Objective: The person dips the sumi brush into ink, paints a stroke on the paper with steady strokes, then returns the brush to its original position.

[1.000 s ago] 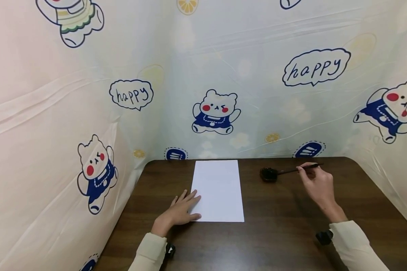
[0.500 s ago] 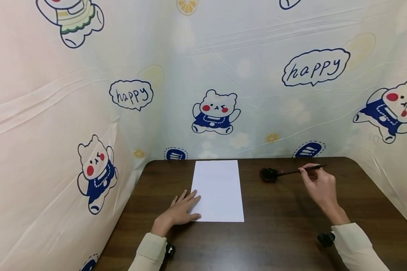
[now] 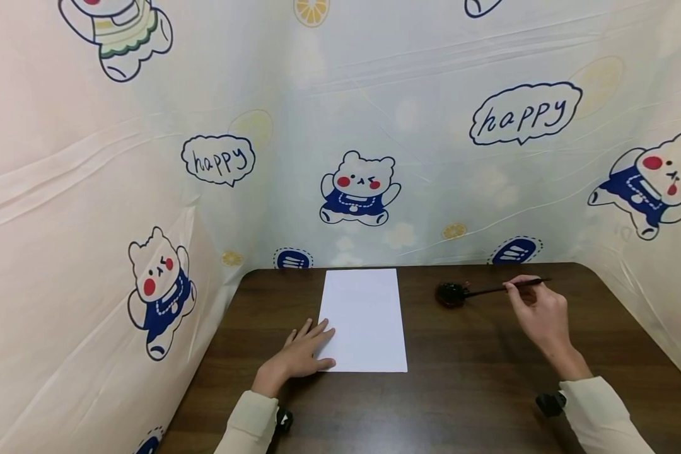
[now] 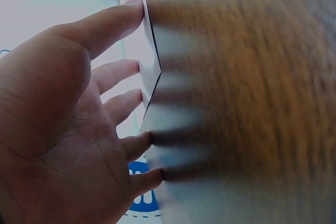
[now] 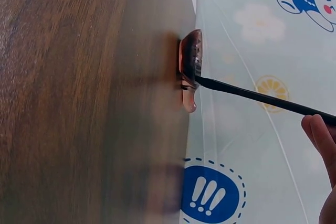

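My left hand [image 3: 296, 355] lies with spread fingers on the lower left edge of a white sheet of paper [image 3: 367, 318]. In the left wrist view, the thumb [image 4: 113, 24] and two fingers touch the sheet, while the outer fingers rest on the table beside it. Right of the paper, my right hand [image 3: 545, 315] pinches the thin dark handle of a brush [image 3: 488, 291]. The brush tip is hidden in a small dark ink dish [image 3: 448, 295]. Seen from the right wrist, the dish [image 5: 190, 59] is low and brownish with a short tab, and the brush [image 5: 257, 96] slants down into it.
The dark wooden table [image 3: 454, 403] runs back to a printed cloth [image 3: 431, 157] with bears and speech bubbles, which hangs around its far side and both flanks. The sheet's top edge lies near the table's back edge. Each wrist carries a small black camera.
My right hand has shifted slightly right and toward me, taking the brush handle with it, while the brush tip stays at the ink dish. The left hand and paper hold still.
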Demonstrator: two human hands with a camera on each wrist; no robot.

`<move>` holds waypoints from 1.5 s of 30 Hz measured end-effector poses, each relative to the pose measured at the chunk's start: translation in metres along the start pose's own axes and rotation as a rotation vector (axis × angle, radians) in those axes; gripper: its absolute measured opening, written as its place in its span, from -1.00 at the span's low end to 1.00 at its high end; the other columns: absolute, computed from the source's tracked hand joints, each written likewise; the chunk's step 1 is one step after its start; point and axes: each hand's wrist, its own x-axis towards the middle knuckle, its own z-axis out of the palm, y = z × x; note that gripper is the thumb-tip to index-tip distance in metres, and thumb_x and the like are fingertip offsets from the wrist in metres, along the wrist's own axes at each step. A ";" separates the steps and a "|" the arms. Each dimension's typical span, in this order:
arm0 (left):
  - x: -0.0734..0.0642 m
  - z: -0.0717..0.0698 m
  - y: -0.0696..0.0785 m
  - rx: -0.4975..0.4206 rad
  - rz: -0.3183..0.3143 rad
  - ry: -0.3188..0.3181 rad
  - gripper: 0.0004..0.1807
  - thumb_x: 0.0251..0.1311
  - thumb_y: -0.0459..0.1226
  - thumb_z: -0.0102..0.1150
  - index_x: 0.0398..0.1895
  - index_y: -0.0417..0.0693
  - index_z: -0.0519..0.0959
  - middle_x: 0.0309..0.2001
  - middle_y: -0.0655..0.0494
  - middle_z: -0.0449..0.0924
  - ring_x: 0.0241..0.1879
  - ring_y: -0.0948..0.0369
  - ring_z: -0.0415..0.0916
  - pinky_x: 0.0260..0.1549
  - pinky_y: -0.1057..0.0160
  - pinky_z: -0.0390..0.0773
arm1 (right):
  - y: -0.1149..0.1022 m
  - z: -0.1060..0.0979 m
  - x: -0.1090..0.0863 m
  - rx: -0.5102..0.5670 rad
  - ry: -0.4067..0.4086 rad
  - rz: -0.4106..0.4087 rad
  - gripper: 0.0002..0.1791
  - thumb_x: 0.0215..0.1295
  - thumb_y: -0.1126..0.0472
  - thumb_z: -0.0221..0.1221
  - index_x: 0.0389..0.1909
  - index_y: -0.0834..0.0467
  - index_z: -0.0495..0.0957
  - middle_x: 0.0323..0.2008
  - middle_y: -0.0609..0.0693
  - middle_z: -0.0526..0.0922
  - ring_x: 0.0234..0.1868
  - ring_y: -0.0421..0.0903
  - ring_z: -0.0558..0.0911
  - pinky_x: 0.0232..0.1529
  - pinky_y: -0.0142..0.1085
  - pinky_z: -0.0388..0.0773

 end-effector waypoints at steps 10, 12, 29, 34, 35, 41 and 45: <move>0.000 0.002 -0.001 0.000 0.006 0.004 -0.19 0.26 0.15 0.15 0.52 0.16 0.17 0.59 0.07 -0.08 0.57 -0.18 -0.29 0.38 -0.41 -0.19 | -0.001 -0.004 0.000 0.011 0.017 -0.009 -0.90 0.17 0.35 0.31 -0.28 0.22 0.66 -0.42 0.08 0.74 -0.33 -0.83 0.38 -0.33 -0.83 0.35; 0.001 0.003 -0.001 -0.002 0.008 0.004 -0.19 0.26 0.15 0.15 0.52 0.15 0.16 0.59 0.07 -0.08 0.56 -0.18 -0.29 0.38 -0.42 -0.19 | 0.000 -0.005 0.000 0.011 0.021 -0.011 -0.90 0.17 0.35 0.31 -0.28 0.22 0.67 -0.41 0.07 0.74 -0.33 -0.83 0.38 -0.33 -0.83 0.35; 0.001 0.003 -0.003 -0.002 0.008 0.007 -0.18 0.26 0.16 0.14 0.52 0.15 0.16 0.59 0.06 -0.09 0.56 -0.19 -0.29 0.37 -0.43 -0.20 | 0.001 -0.015 0.000 0.012 0.067 -0.026 -0.89 0.13 0.36 0.33 -0.29 0.21 0.69 -0.42 0.09 0.75 -0.32 -0.82 0.41 -0.34 -0.83 0.36; 0.001 0.002 -0.002 -0.005 0.007 0.004 -0.18 0.26 0.15 0.15 0.52 0.15 0.16 0.59 0.06 -0.08 0.56 -0.19 -0.29 0.37 -0.43 -0.21 | 0.000 -0.021 0.004 0.016 0.086 -0.028 -0.89 0.13 0.36 0.33 -0.29 0.22 0.69 -0.41 0.10 0.74 -0.32 -0.81 0.41 -0.35 -0.83 0.36; 0.001 0.002 -0.002 -0.005 0.007 0.005 -0.18 0.26 0.15 0.15 0.52 0.15 0.16 0.59 0.06 -0.08 0.56 -0.19 -0.29 0.37 -0.43 -0.21 | 0.000 -0.021 0.004 0.017 0.089 -0.030 -0.88 0.13 0.36 0.33 -0.29 0.22 0.69 -0.41 0.11 0.74 -0.32 -0.81 0.41 -0.35 -0.83 0.36; 0.001 0.001 -0.001 -0.007 0.010 0.004 -0.19 0.26 0.14 0.15 0.52 0.14 0.16 0.59 0.05 -0.08 0.56 -0.20 -0.29 0.37 -0.43 -0.21 | 0.001 -0.023 0.006 0.012 0.086 -0.032 -0.85 0.10 0.35 0.36 -0.28 0.25 0.68 -0.41 0.12 0.74 -0.31 -0.83 0.40 -0.31 -0.84 0.35; 0.000 0.001 -0.001 -0.010 0.007 0.005 -0.19 0.26 0.14 0.15 0.52 0.14 0.17 0.59 0.05 -0.08 0.56 -0.20 -0.29 0.37 -0.43 -0.21 | -0.001 -0.021 0.007 0.015 0.090 -0.034 -0.82 0.06 0.35 0.39 -0.28 0.27 0.67 -0.42 0.15 0.73 -0.30 -0.83 0.40 -0.31 -0.83 0.36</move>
